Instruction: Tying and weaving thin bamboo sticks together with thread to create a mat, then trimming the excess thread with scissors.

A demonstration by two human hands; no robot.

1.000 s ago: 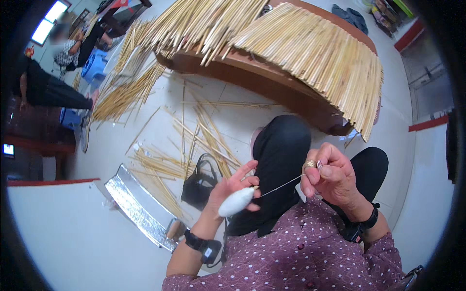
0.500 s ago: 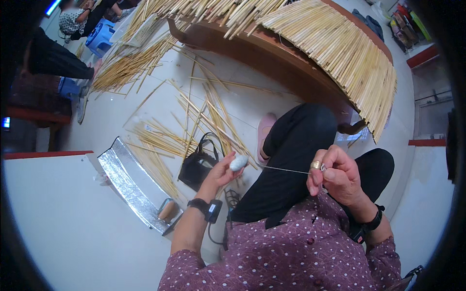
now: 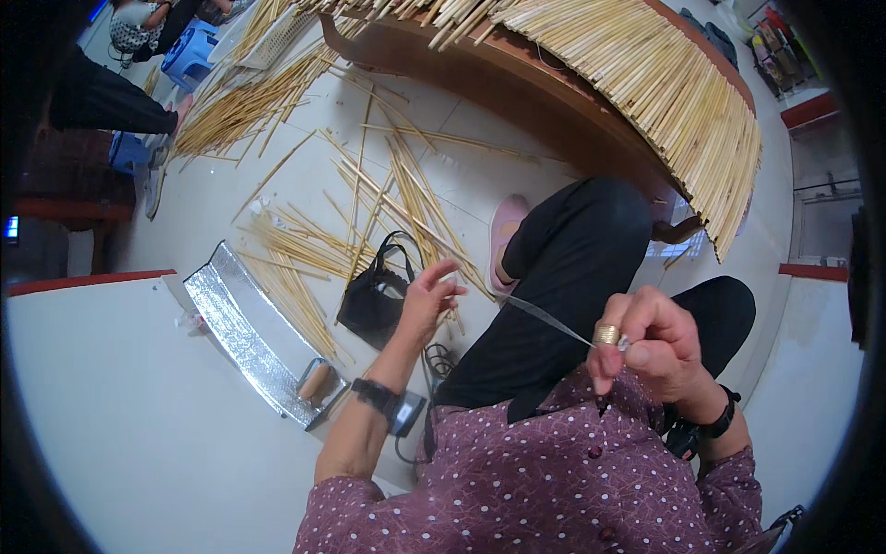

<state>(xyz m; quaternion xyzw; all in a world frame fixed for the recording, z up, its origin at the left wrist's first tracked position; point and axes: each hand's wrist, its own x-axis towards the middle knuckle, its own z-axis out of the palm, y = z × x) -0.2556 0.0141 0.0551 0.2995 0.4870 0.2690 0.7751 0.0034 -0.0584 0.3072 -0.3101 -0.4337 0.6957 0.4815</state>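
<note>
My right hand is closed in a pinch above my lap and wears a wide gold band on one finger. A bit of white thread shows between its fingertips. From there a thin pale thread, blurred by motion, stretches left across my knee. My left hand is raised over the floor, its fingers apart and partly curled, with nothing visible in them. The far end of the thread is hard to make out. Below and beside my left hand stands a black handbag.
A mat of pale reed sticks lies over a curved brown wooden bench ahead. Loose sticks are scattered on the floor. To the left lie a silver foil sheet and a wooden-handled tool. Another person sits far left near blue stools.
The pale ball of thread that was in my left hand no longer shows there, and those fingers have opened. The thread has gone from taut to blurred. My right hand has lowered slightly.
</note>
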